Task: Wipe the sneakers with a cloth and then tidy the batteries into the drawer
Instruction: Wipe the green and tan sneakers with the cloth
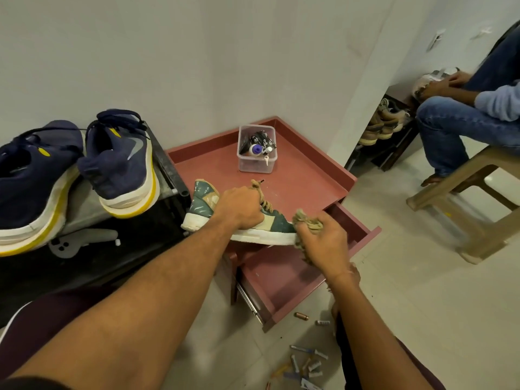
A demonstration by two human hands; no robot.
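Wiping the green sneaker over the open drawer

The left hand (239, 210) is clenched around the lace area of the green sneaker (277, 224), holding it on its side just above the open drawer (281, 278). The right hand (322, 239) grasps a bunched tan cloth (307, 223), which it presses against the sneaker's toe. The batteries (309, 364) lie scattered on the floor tiles in front of the drawer, and two more lie close under its front corner. Behind the drawer, on the red desk (309, 178), stands a clear plastic box (256, 161) of small items. Left of the drawer, a navy pair of sneakers (118, 164) rests on a black stand. Well to the right of the drawer, another person (464, 119) sits on a stool (478, 192).
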